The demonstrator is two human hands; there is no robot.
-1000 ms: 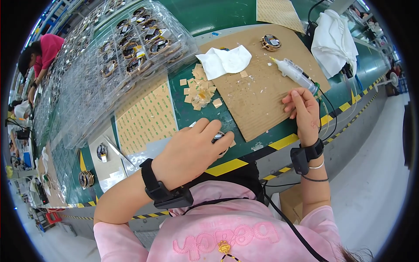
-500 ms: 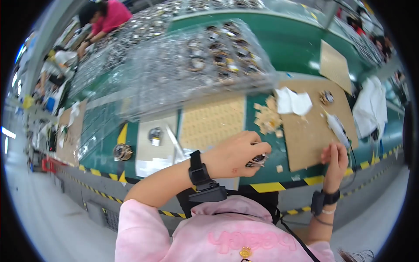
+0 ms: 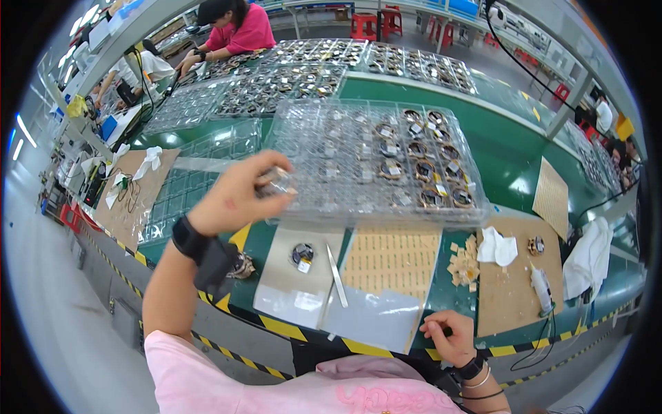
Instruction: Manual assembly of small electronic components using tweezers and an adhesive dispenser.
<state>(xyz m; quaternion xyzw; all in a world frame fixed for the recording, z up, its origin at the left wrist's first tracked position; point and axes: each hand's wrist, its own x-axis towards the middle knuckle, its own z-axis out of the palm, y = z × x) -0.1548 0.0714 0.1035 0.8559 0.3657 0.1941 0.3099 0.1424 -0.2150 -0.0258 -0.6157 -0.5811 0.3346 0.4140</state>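
My left hand point(image 3: 238, 192) is closed on a small round electronic part point(image 3: 277, 181), partly hidden by the fingers and slightly blurred. It is raised beside the left end of a clear plastic tray point(image 3: 314, 200), which holds several similar ring-shaped parts point(image 3: 425, 169) with wires and white labels on its right side. At the front edge of the bench, my right hand point(image 3: 452, 338) hovers with loosely curled fingers, thumb and index a little apart, and nothing visible in them. Another round part point(image 3: 302, 255) with a white label lies on a grey sheet, beside white tweezers point(image 3: 336, 276).
A sheet of tan adhesive pieces point(image 3: 393, 259) lies in front of the tray, with loose tan scraps point(image 3: 465, 265) to its right. A brown board point(image 3: 507, 303) carries a white cloth, another round part and a white glue bottle point(image 3: 541, 290). A co-worker in pink point(image 3: 241, 34) works at far left.
My left hand has moved far to the left and forward with the round part in it. The right hand has shifted left, away from the glue bottle, and curled its fingers. The view has tilted up.
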